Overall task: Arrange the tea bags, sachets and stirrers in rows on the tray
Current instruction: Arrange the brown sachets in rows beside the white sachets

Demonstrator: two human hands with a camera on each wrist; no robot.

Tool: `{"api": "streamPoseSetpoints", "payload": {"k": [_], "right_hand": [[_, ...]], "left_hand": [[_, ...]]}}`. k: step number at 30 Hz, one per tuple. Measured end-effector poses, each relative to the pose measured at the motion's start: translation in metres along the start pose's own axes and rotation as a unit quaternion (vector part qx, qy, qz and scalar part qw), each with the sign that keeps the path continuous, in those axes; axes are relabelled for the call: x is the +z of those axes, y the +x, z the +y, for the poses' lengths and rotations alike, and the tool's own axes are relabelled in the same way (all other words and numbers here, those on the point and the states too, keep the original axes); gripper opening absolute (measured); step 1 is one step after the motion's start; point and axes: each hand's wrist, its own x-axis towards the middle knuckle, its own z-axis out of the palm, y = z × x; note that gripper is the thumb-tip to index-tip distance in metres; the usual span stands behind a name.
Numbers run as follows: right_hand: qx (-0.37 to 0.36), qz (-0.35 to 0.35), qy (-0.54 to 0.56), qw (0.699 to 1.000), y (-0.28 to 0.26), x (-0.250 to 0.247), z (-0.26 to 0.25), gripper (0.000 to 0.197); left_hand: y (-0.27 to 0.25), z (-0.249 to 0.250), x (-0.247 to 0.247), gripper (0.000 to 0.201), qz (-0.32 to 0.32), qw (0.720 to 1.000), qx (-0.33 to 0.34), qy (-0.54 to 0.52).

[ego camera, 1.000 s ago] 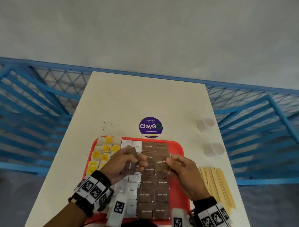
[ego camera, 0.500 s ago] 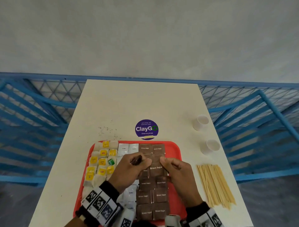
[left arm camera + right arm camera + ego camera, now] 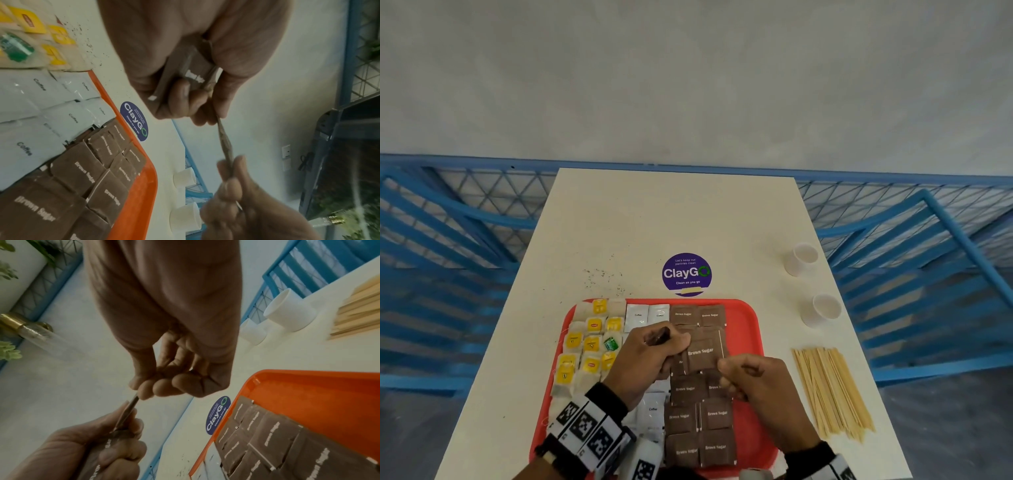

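While the white table point(image 3: 619, 219) takes up most of the shot, the red tray point(image 3: 748, 329) sits at its near edge and is pretty packed. Brown sugar sachets point(image 3: 683, 416) run down the middle in two columns, white coffee sachets point(image 3: 637, 317) sit just left of them, and tea bags with yellow tags point(image 3: 592, 342) fill the left side, with one green-tagged bag point(image 3: 611, 343) mixed in. Wooden stirrers point(image 3: 832, 390) lie in a loose pile on the table right of the tray, not on it. Two white paper cups point(image 3: 822, 308) stand beyond them, and a purple ClayGo sticker point(image 3: 686, 274) is just past the tray's far rim.

Both hands are up above the brown columns. Left hand point(image 3: 650, 356) has its fingers curled around a small stack of brown sugar sachets point(image 3: 193, 73), and the right hand point(image 3: 760, 380) pinches the edge of one brown sugar sachet point(image 3: 703, 353) stretched between the two hands.
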Motion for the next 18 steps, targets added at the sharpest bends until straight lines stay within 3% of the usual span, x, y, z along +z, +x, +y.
{"api": "streamPoseSetpoints", "payload": {"k": [4,9,12,14,18], "right_hand": [[-0.007,0.010,-0.012,1.000,-0.002,-0.009,0.002,0.026],[-0.049,0.029,-0.009,0.998,0.008,0.000,-0.004,0.015],[-0.026,0.072,0.000,0.997,0.020,-0.006,0.004,0.016],[-0.006,0.093,-0.047,0.995,0.031,-0.016,0.018,0.019],[0.089,0.062,-0.133,0.985,0.047,-0.035,0.058,0.025]], "left_hand": [[0.002,-0.009,0.004,0.025,-0.010,1.000,-0.017,0.002],[0.011,-0.017,0.016,0.035,-0.049,0.996,-0.035,0.062],[0.011,-0.023,0.017,0.036,-0.078,0.983,-0.009,0.168],[0.012,-0.035,0.008,0.032,-0.065,0.975,-0.014,0.210],[0.017,-0.073,-0.011,0.024,-0.024,0.932,-0.007,0.361]]}}
